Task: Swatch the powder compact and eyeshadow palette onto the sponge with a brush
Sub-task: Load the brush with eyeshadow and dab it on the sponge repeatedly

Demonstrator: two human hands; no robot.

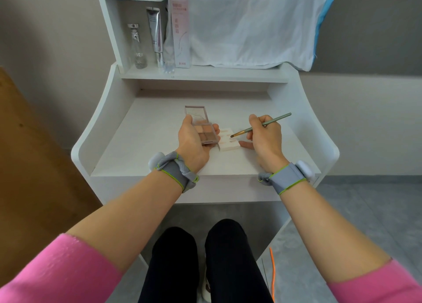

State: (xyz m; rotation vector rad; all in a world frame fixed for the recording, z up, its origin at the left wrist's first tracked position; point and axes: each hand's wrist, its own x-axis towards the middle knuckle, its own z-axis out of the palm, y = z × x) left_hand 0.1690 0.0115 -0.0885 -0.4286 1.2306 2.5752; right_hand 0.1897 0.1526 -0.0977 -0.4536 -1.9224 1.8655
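Brush (242,132) tip down-left, at sponge (229,145)

pink box (180,29), printed characters too blurred to read

Rectangular eyeshadow palette (204,131): clear glossy plastic lid, matt powder pans. Slim green brush (242,132): smooth handle, shiny gold metal ferrule. White block sponge (229,144): matt. White desk (148,147): smooth, matt. Grey wristbands (177,171): woven cloth.
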